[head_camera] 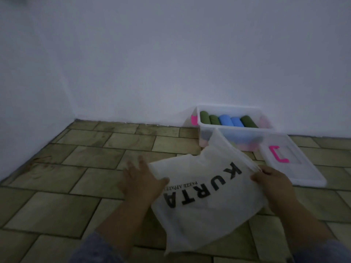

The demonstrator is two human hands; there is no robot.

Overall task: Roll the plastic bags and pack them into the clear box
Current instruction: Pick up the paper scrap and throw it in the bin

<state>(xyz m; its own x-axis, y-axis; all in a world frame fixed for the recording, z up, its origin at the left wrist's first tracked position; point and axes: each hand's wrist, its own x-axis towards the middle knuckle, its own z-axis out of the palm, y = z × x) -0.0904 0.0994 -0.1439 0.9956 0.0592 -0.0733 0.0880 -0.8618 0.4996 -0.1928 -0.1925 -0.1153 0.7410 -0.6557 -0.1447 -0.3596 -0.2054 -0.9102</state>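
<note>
A white bag [205, 188] printed "KURTA" in black is held just above the tiled floor, unrolled and tilted. My left hand [141, 179] grips its left edge, thumb on top and fingers spread behind. My right hand [273, 182] pinches the bunched right edge. The clear box [228, 136] stands by the wall beyond the bag. Inside it lie several rolled bags in a row, green [205, 117] at the left and blue [225, 119] in the middle, with pinkish rolls beneath.
The box's clear lid [296, 168] with a pink latch [278, 154] lies flat on the floor to the right of the bag. A pink latch [194, 120] shows on the box's left end. White walls meet in a corner at the left.
</note>
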